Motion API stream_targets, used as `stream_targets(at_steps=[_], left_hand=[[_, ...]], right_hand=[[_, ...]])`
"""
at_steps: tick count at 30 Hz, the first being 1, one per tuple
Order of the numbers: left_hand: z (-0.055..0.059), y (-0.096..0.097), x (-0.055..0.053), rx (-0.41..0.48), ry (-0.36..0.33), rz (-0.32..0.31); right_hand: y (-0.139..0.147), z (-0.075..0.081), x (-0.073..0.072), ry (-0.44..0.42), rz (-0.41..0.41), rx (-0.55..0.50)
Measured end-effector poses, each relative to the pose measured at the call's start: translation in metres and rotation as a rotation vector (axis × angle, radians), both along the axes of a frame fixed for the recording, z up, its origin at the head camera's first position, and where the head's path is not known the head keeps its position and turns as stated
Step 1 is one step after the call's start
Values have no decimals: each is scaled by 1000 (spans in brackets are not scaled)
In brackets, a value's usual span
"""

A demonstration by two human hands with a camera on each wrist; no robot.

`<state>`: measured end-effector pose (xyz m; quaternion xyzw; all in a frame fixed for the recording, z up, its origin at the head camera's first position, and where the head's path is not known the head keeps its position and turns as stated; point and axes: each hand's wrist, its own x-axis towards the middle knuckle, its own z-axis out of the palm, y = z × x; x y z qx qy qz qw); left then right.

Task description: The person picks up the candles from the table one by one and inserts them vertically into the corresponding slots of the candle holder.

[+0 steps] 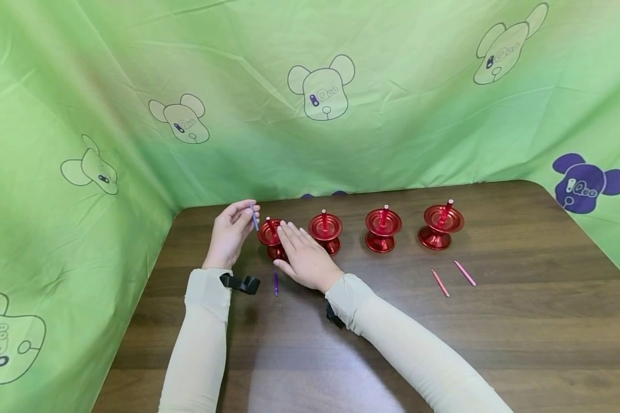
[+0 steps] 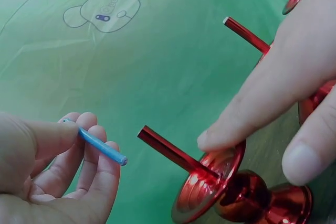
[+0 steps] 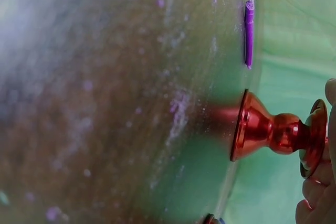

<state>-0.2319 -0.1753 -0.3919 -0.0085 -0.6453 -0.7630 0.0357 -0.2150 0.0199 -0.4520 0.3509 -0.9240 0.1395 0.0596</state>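
Note:
My left hand pinches a thin blue candle between thumb and fingers. It hovers just left of the leftmost red metal candle holder, and the candle's lower end points toward the holder's upright tube. My right hand lies over the right side of this holder with its fingers extended. One fingertip is at the dish rim, and the thumb stands apart near the base. From above, the hand covers part of the holder. A purple candle lies on the table in front of it.
Three more red holders stand in a row to the right: one beside my hand, a middle one and a far-right one. A coral candle and a pink candle lie on the wooden table. Green printed cloth hangs behind.

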Motion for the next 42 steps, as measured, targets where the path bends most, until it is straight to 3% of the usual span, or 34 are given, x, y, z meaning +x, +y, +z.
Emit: stream_targets(at_steps=[15, 23, 42], left_hand=[[9, 11, -8, 17, 68, 10], [6, 15, -12, 9, 79, 31], [-1, 20, -15, -45, 127, 9]], right_hand=[[-1, -2, -1, 15, -10, 13], [-1, -1, 0, 5, -10, 2], [0, -3, 2, 33, -6, -5]])
